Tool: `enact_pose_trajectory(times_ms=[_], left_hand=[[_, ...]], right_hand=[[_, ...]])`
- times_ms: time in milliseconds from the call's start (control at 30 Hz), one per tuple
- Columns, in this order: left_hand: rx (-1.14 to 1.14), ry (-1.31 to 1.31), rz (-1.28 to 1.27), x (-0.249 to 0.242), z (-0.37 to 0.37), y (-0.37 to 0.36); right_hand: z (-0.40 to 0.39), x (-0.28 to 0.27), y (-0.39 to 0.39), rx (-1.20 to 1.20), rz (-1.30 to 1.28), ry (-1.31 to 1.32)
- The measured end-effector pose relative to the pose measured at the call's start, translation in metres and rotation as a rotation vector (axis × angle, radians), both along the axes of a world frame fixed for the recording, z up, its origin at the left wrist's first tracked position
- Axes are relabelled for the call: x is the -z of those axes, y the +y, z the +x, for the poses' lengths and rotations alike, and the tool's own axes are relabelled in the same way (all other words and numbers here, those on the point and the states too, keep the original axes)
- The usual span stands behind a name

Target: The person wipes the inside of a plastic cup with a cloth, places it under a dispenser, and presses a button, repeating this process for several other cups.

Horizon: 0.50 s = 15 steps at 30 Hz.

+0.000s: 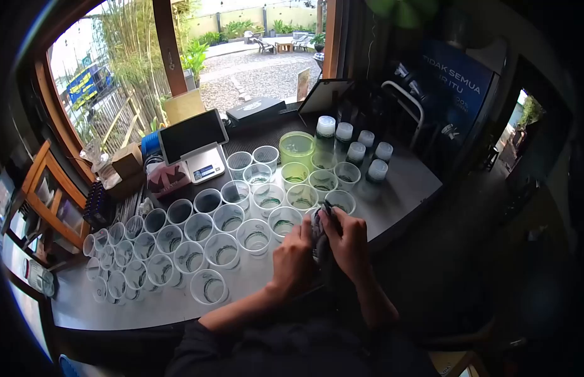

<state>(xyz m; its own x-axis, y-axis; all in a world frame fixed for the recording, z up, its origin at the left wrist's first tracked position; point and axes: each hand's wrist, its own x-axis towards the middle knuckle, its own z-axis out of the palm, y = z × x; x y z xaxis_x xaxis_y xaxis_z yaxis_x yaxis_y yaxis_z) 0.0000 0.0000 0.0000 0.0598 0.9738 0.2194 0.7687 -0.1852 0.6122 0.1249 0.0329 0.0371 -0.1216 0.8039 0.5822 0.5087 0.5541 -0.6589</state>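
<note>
My left hand [293, 259] and my right hand [347, 244] come together at the front edge of the counter. Both are closed on a dark grey cloth [317, 229], bunched up between them. Whether something is wrapped inside the cloth is hidden by my fingers. Just beyond and left of my hands stand many clear plastic cups in rows, mouths up, with green print. The nearest of them are one cup [285, 223] by my left fingers and another [254, 236] farther left. A single cup [209, 287] stands forward of the rows.
Behind the cups is a yellow-green tub [297, 146]. Several white-topped stacks [326, 127] stand at the back right. A tablet [185, 139] on a white stand [206, 163], a pink box [167, 180] and a flat dark box [255, 109] line the window side.
</note>
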Motion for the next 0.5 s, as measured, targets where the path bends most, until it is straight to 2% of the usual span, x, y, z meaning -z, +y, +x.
enact_pose_trajectory(times_ms=[67, 167, 200, 233, 267, 300, 333, 367, 400, 433, 500], left_hand=[[-0.007, 0.032, 0.064, 0.014, 0.004, -0.001], [0.116, -0.054, 0.130, -0.001, -0.010, 0.004], [0.207, -0.204, 0.224, -0.009, -0.015, 0.004], [0.353, -0.437, 0.114, -0.003, -0.026, 0.014], [0.365, -0.571, -0.038, -0.003, -0.034, 0.019], [0.373, -0.704, -0.192, -0.005, -0.040, 0.022], [0.415, -0.978, -0.380, -0.010, -0.043, 0.024], [0.432, -1.029, -0.437, -0.017, -0.039, 0.020], [0.509, -0.952, -0.531, -0.011, -0.037, 0.023], [0.586, -0.870, -0.622, -0.009, -0.034, 0.025], [0.507, -0.843, -0.499, -0.006, -0.021, 0.020]], right_hand=[[-0.004, 0.001, 0.000, 0.129, 0.023, -0.136], [0.000, 0.001, 0.009, 0.069, 0.058, -0.097], [0.008, 0.001, 0.009, 0.010, 0.033, -0.054], [0.019, 0.001, 0.011, -0.051, 0.013, -0.007], [0.026, 0.001, 0.013, -0.114, -0.007, 0.041], [0.030, 0.006, 0.016, -0.179, 0.101, 0.134], [0.031, 0.015, 0.021, -0.244, 0.207, 0.229], [0.034, 0.021, 0.024, -0.311, 0.311, 0.322], [0.038, 0.021, 0.026, -0.417, 0.236, 0.242], [0.039, 0.019, 0.025, -0.408, 0.184, 0.260], [0.041, 0.011, 0.019, -0.381, 0.083, 0.300]])
